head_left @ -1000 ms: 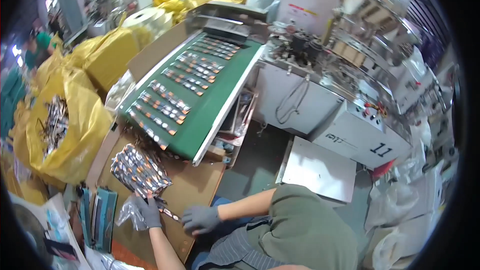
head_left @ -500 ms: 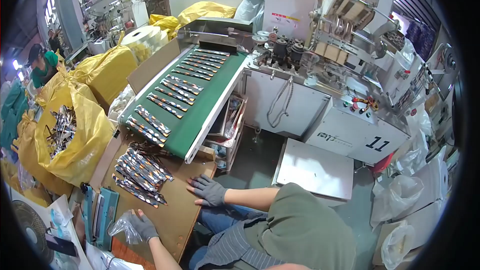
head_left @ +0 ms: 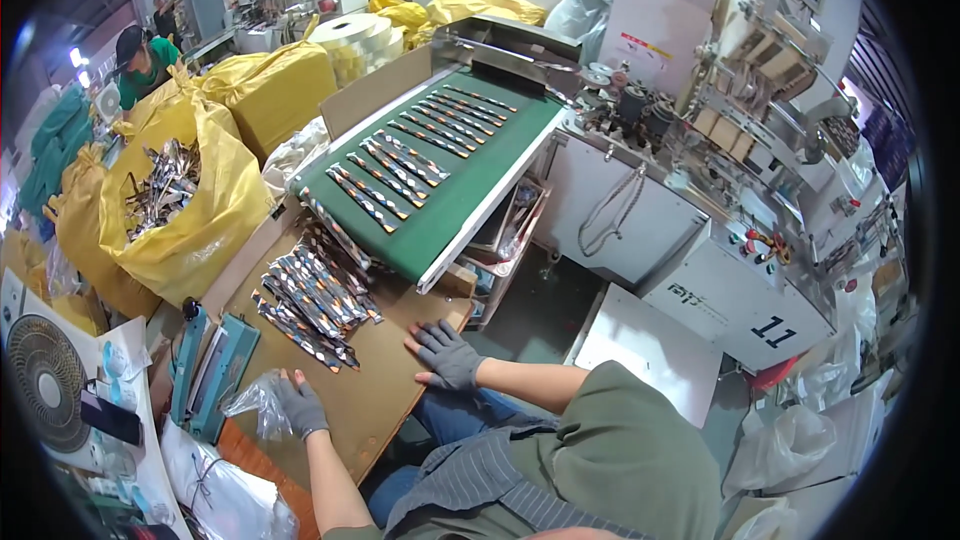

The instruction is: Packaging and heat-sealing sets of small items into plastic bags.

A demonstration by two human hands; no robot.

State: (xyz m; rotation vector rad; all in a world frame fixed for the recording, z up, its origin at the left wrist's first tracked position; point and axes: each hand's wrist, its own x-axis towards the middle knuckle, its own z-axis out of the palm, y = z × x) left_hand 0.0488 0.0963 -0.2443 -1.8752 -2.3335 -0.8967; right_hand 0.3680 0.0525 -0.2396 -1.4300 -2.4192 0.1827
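My left hand (head_left: 300,407), in a grey fingerless glove, rests on the brown tabletop (head_left: 392,380), its fingers partly hidden and closed on a crumpled clear plastic bag (head_left: 257,400). To the right, my right hand (head_left: 448,357), gloved the same way, lies flat near the table's edge with its fingers spread. Just beyond both hands is a loose pile of slim patterned packets (head_left: 318,285) in dark, orange and white. More slim packets lie in rows on the green conveyor belt (head_left: 440,210), and one slim packet (head_left: 338,230) tilts over its near end.
A teal bar-type sealer (head_left: 225,370) stands left of my left hand, with a fan (head_left: 47,380) and a phone (head_left: 110,418) beyond it. Yellow sacks (head_left: 215,230) stand along the left. The packaging machine (head_left: 690,240) is at the right. A co-worker (head_left: 145,65) in green is far left.
The whole view has shifted, with the scene lying farther right and higher. Packets have travelled toward the belt's near end, where one now tips over. Both hands stay in nearly the same places.
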